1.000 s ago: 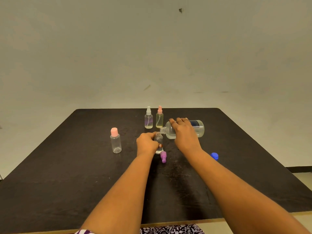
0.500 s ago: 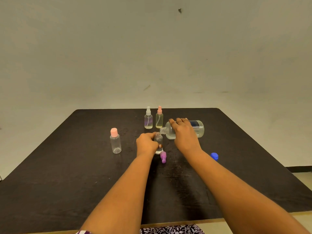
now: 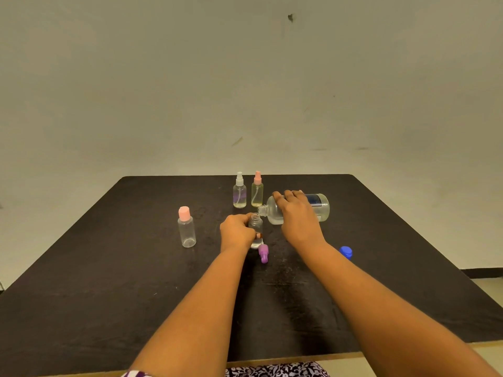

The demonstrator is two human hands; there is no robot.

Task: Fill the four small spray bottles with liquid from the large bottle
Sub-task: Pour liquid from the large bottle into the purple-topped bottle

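Observation:
My right hand (image 3: 296,214) grips the large clear bottle (image 3: 319,206), tipped on its side with its open neck just above the mouth of an uncapped small bottle (image 3: 255,225). My left hand (image 3: 235,231) holds that small bottle upright on the black table (image 3: 109,281). Its purple spray cap (image 3: 263,253) lies just in front of it. Two capped spray bottles, one white-topped (image 3: 239,191) and one pink-topped (image 3: 257,190), stand behind and hold liquid. A pink-capped small bottle (image 3: 186,227) stands to the left and looks clear inside.
The large bottle's blue cap (image 3: 346,252) lies on the table to the right of my right forearm. A plain wall rises behind the table's far edge. The near edge runs just below my elbows.
Almost nothing has moved. Both hands keep their hold, and the large bottle stays tipped over the small bottle's mouth.

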